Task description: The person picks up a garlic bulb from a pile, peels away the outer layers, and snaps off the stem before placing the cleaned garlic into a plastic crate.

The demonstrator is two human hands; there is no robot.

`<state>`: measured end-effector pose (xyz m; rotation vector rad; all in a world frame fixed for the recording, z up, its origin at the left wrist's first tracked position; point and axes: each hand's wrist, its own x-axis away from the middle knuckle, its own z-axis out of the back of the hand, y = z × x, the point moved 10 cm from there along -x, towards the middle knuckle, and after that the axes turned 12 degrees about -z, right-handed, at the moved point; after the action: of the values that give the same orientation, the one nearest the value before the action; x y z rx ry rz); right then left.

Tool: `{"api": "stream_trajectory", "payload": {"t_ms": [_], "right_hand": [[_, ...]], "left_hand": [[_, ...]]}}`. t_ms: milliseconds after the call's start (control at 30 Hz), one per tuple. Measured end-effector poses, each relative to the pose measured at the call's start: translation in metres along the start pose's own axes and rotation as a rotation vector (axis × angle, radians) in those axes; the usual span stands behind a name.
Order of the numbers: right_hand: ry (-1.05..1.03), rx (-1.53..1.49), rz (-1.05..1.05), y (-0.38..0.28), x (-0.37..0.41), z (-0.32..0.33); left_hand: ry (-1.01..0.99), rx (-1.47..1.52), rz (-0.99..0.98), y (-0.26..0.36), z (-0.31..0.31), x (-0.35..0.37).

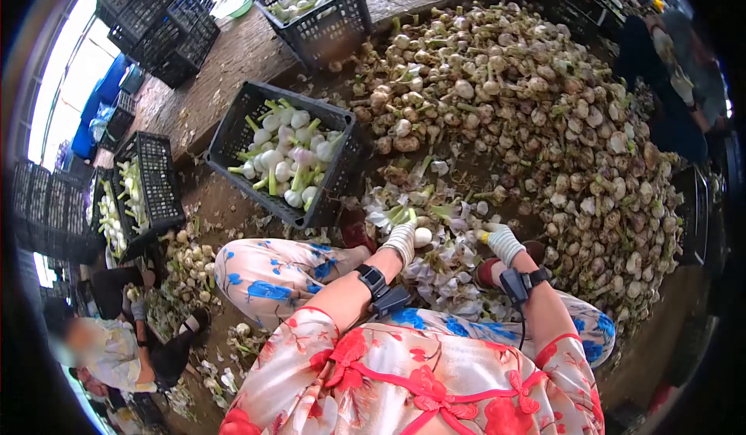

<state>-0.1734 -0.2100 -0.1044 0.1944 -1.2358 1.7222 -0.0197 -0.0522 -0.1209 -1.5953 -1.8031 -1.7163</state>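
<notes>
Currently, white-gloved left hand [400,244]: grip pinching round, white, green-stemmed garlic bulb [422,238] near pale papery husks [439,273]; white-gloved right hand [505,244] nearby, grip unclear. Loose hold on smooth skin could drop bulb into husks.

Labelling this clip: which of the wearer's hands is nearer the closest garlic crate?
Left: the left hand is just right of the crate; the right hand is farther right.
</notes>
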Motion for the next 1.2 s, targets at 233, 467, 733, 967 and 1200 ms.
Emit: {"api": "stream_trajectory", "payload": {"t_ms": [233, 467, 733, 967, 1200], "right_hand": [[0.077, 0.111, -0.106, 0.028, -0.021, 0.009], [0.054, 0.073, -0.204, 0.070, -0.051, 0.001], [0.609, 0.485, -0.138, 0.013, -0.045, 0.080], [0.411, 0.725, -0.179, 0.011, -0.106, 0.070], [0.185, 0.660, -0.342, 0.025, -0.114, 0.043]], "left_hand": [[-0.003, 0.161, -0.104, 0.051, 0.014, -0.017], [-0.009, 0.344, -0.218, 0.102, 0.026, -0.021], [-0.261, 0.608, -0.910, 0.233, 0.077, -0.003], [0.052, 0.408, -0.257, 0.113, 0.016, -0.018], [0.051, 0.256, -0.170, 0.085, 0.009, -0.017]]}}
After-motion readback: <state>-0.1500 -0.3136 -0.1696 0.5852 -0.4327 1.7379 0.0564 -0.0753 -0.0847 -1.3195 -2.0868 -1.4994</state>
